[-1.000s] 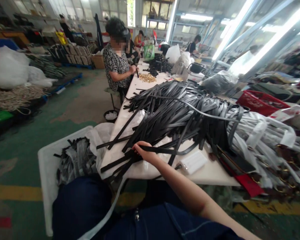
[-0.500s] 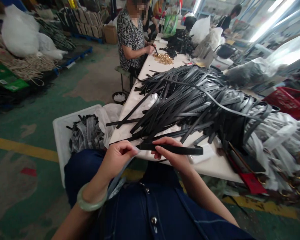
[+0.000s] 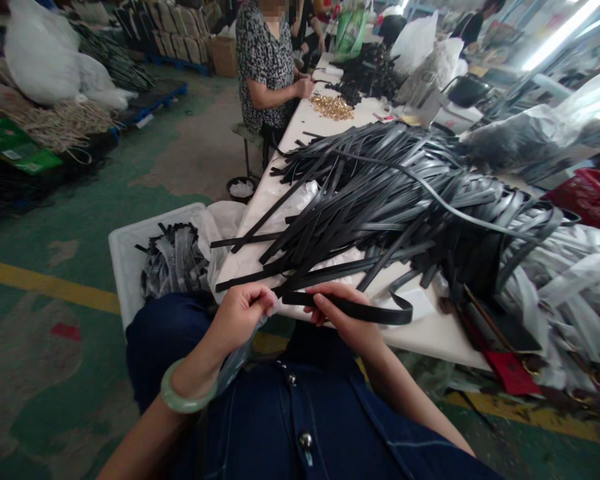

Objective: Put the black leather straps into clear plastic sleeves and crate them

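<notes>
My right hand (image 3: 347, 317) is closed around a black strap (image 3: 387, 315), thumb on top. The strap lies roughly level above the table's near edge, with its cut end toward the left and its other part bending back in a loop at the right. Just left of that cut end, my left hand (image 3: 243, 312) pinches a thin translucent plastic film (image 3: 234, 370), which trails down beneath the wrist. A small gap shows between the left fingertips and the strap. Behind both hands a big pile of black straps (image 3: 360, 200) covers the table (image 3: 256, 230).
A white bin (image 3: 117, 263) with plastic-wrapped straps stands at my left knee. At the right lie white-wrapped straps (image 3: 575, 273) and a red basket (image 3: 590, 197). Another person (image 3: 265, 73) sits along the table's left side near small gold pieces (image 3: 334, 107).
My left fingers have moved slightly away from the strap's end, opening a small gap, and the film now shows bunched at the fingertips. The strap's loop has shifted slightly right and down.
</notes>
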`<act>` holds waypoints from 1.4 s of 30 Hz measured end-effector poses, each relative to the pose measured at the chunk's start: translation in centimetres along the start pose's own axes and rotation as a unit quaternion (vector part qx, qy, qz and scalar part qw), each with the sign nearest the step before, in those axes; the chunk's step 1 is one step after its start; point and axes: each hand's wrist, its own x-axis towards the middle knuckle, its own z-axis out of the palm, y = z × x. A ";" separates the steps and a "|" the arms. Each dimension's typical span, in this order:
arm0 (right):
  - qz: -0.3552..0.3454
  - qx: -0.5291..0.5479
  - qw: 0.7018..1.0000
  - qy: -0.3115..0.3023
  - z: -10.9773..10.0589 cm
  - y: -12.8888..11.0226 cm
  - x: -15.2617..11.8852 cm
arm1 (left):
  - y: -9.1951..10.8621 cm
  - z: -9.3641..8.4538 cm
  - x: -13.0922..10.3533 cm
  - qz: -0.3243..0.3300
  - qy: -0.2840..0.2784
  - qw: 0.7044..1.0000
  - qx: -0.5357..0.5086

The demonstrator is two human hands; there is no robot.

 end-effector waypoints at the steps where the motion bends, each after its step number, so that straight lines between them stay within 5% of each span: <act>1: -0.005 -0.026 1.000 0.011 0.2 0.1 0.2 | 0.0 0.1 0.1 0.002 -0.003 1.000 0.013; 4: -0.024 -0.106 0.993 0.040 0.9 0.4 0.9 | 0.1 0.4 0.4 0.005 -0.006 0.999 0.049; 9: -0.013 -0.162 0.985 -0.059 2.1 0.7 2.0 | 0.3 1.0 1.2 0.018 -0.011 0.998 0.056; 14: -0.031 -0.186 0.978 -0.087 2.4 -0.2 2.2 | -0.1 0.6 1.8 0.012 -0.028 0.999 -0.036; 19: -0.075 -0.236 0.962 -0.114 2.2 -0.5 2.0 | 0.1 0.3 1.7 0.047 -0.037 0.997 0.053; 29: -0.050 -0.216 0.972 -0.079 2.4 -1.0 2.0 | 0.0 0.3 1.5 0.012 0.001 1.000 0.018; 36: -0.056 -0.175 0.983 -0.004 0.3 -1.0 1.8 | 0.1 0.3 1.1 -0.007 0.040 0.996 0.074; 39: -0.111 -0.159 0.981 0.025 -0.8 -1.2 1.9 | 0.4 0.3 1.1 -0.005 0.056 0.992 0.114; 42: -0.193 -0.182 0.964 -0.025 -1.5 -2.0 2.3 | 0.9 0.4 1.4 -0.012 0.058 0.991 0.123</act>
